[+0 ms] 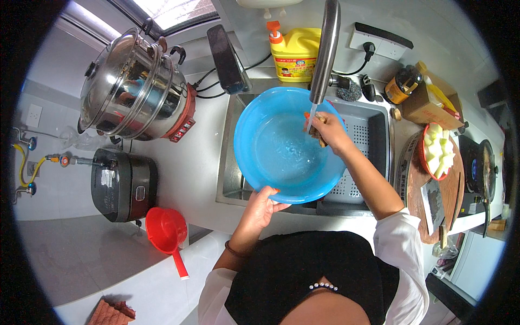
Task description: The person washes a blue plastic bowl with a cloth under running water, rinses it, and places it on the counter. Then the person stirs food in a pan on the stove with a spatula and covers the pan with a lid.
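A blue plastic basin (pixel 254 126) rests over the sink with some water in its bottom. My left hand (pixel 262 209) grips its near rim, thumb on top and fingers beneath. Above the basin's right side, my right hand (pixel 331 130) holds a cluster of small brown pieces (pixel 321 132), perhaps dried food; the fingers partly hide them. A stream of water (pixel 312 115) runs from the metal faucet (pixel 325 53) down at that hand and into the basin.
A steel sink (pixel 229 162) holds a grey perforated drain basket (pixel 357 134) on the right. Left stand a steamer pot (pixel 134 89), a black rice cooker (pixel 122 185) and a red dipper (pixel 166 231). Right, a cutting board (pixel 414 187) bears a cleaver (pixel 432 203) and a bowl of pale chunks (pixel 438 152).
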Available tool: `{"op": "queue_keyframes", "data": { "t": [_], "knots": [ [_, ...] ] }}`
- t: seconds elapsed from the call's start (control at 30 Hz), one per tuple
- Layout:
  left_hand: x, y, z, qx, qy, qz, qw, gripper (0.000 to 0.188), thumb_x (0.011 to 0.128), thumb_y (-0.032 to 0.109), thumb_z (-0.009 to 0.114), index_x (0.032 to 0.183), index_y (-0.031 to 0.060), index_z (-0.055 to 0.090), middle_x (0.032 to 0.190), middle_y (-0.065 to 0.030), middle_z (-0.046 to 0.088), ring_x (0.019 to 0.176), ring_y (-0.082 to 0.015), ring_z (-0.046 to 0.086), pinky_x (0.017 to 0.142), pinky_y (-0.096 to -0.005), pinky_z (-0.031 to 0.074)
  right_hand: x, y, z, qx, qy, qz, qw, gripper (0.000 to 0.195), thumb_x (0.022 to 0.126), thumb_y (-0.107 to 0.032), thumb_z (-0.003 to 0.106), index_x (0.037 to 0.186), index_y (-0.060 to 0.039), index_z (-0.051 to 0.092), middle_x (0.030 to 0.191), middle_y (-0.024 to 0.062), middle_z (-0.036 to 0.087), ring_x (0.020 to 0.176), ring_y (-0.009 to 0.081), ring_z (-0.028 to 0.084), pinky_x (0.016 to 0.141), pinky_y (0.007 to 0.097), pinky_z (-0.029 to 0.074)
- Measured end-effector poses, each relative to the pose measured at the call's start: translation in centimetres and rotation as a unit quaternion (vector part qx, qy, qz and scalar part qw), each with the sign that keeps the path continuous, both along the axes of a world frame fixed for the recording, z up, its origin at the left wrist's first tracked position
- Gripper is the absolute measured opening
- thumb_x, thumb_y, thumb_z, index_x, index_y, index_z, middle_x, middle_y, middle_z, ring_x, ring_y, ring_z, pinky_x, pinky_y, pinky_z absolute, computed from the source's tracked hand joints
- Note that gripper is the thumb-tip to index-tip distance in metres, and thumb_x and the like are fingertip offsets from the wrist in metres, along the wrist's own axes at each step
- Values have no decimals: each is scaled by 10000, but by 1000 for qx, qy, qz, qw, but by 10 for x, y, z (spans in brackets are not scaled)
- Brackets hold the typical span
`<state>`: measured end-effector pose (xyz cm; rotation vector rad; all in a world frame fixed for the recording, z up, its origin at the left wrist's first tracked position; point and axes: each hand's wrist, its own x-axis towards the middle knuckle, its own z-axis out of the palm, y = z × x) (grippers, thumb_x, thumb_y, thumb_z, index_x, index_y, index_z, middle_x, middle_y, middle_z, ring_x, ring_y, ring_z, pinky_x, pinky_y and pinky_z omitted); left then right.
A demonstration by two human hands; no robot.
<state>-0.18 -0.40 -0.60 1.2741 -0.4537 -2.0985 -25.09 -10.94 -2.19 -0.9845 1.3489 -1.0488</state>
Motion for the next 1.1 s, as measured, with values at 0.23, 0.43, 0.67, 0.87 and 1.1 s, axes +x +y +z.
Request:
{"op": "queue_keyframes", "data": {
  "t": [0.23, 0.43, 0.67, 0.87, 1.1],
  "knots": [
    [-7, -4, 2, 3, 14, 8, 1000, 322, 848, 125, 570, 1135, -16, 528, 1080, -123, 638, 947, -289, 680, 769, -436, 600, -4, 1, 9, -59, 109, -77, 989, 355, 924, -203, 642, 1235, -63, 543, 945, 52, 590, 688, 109, 561, 555, 241, 481],
    [-11, -8, 1, 6, 13, -4, 1000, 409, 833, 151, 591, 1185, -34, 495, 1111, -137, 613, 953, -285, 670, 814, -451, 576, -27, -13, 9, -187, 276, -186, 924, 553, 833, -215, 734, 1297, -18, 506, 1207, 217, 503, 1136, 334, 505, 990, 398, 420],
    [-10, -7, -8, 2, 16, -6, 1000, 388, 842, 135, 581, 1186, -26, 503, 1105, -138, 633, 932, -292, 684, 751, -423, 606, -84, -50, -40, -123, 281, -254, 917, 687, 867, -179, 687, 1413, 48, 337, 1079, 200, 567, 837, 220, 574, 657, 327, 482],
    [-4, -5, -13, 8, 17, 10, 1000, 365, 848, 122, 577, 1172, -34, 514, 1104, -148, 640, 923, -299, 691, 731, -416, 617, -61, -48, -7, -69, 89, -214, 970, 794, 859, -141, 701, 1431, 117, 216, 703, 81, 577, 471, 138, 523, 391, 302, 416],
    [-3, -3, -11, 15, 16, 17, 1000, 320, 844, 121, 578, 1122, -31, 531, 1057, -130, 643, 912, -289, 691, 727, -408, 620, -56, -51, -15, -57, 113, -208, 970, 777, 894, -120, 651, 1484, 47, 175, 755, 65, 580, 469, 100, 464, 369, 273, 347]
  ]
}}
